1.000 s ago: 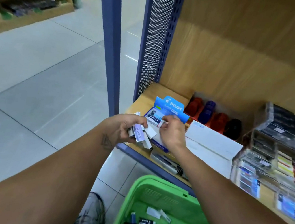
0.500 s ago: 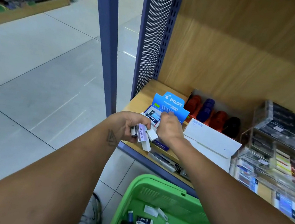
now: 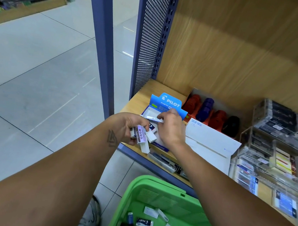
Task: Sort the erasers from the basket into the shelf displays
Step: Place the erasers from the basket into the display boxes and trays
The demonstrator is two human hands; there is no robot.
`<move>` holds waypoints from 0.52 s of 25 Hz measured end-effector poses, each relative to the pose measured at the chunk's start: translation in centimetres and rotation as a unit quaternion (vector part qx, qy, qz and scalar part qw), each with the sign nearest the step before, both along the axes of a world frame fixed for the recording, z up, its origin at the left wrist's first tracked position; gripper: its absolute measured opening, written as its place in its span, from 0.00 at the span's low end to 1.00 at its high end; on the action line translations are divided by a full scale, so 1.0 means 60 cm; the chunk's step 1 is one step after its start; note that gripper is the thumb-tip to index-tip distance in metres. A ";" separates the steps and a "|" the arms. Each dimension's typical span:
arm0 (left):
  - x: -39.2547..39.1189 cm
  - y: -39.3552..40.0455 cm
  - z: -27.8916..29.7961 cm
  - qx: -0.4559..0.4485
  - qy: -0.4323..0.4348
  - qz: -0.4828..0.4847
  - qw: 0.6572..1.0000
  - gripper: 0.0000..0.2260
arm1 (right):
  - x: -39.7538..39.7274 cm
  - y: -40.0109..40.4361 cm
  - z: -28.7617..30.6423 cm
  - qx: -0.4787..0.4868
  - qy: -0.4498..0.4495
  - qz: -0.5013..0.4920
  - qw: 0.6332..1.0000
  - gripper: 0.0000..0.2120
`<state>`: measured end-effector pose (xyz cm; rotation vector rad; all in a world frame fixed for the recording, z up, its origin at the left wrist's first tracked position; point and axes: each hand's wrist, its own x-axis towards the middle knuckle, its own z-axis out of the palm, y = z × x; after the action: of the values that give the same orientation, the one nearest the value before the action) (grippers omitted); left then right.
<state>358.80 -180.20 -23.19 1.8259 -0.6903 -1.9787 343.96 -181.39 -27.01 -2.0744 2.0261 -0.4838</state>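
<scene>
My left hand [image 3: 130, 124] grips a small bunch of erasers [image 3: 143, 137], one with a MONO sleeve, just in front of the wooden shelf's left end. Right beside it, my right hand [image 3: 170, 129] pinches a single white eraser [image 3: 153, 118] over the open blue Pilot display box [image 3: 168, 102] on the shelf. One Pilot eraser lies in the box under my fingers. Below, the green basket [image 3: 161, 197] holds several loose erasers, among them a dark Pilot one [image 3: 144, 223].
A white flat box [image 3: 211, 142] lies right of the Pilot box. Red, blue and black items [image 3: 211, 114] sit in a tray behind it. Clear acrylic displays [image 3: 277, 150] fill the shelf's right. A perforated blue upright [image 3: 151, 36] bounds the left side. My shoe [image 3: 89, 219] stands beside the basket.
My right hand has lifted from inside the Pilot box and now holds one white eraser at the box's opening. My left hand keeps its bunch of erasers in about the same place.
</scene>
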 end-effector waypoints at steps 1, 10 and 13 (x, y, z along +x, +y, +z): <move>0.001 0.001 0.000 0.000 0.002 0.006 1.000 0.05 | -0.009 0.005 0.001 -0.038 0.041 0.018 0.998 0.13; 0.022 0.010 0.005 -0.002 -0.039 -0.043 0.998 0.05 | -0.014 0.017 0.014 0.116 -0.137 0.020 0.984 0.04; 0.018 0.012 0.006 -0.009 -0.058 -0.062 0.996 0.06 | -0.017 0.017 0.000 0.050 -0.040 0.027 0.998 0.06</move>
<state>359.91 -179.46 -22.80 1.9411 -0.8738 -1.9474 342.96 -180.35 -27.03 -2.0116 1.9052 -0.4384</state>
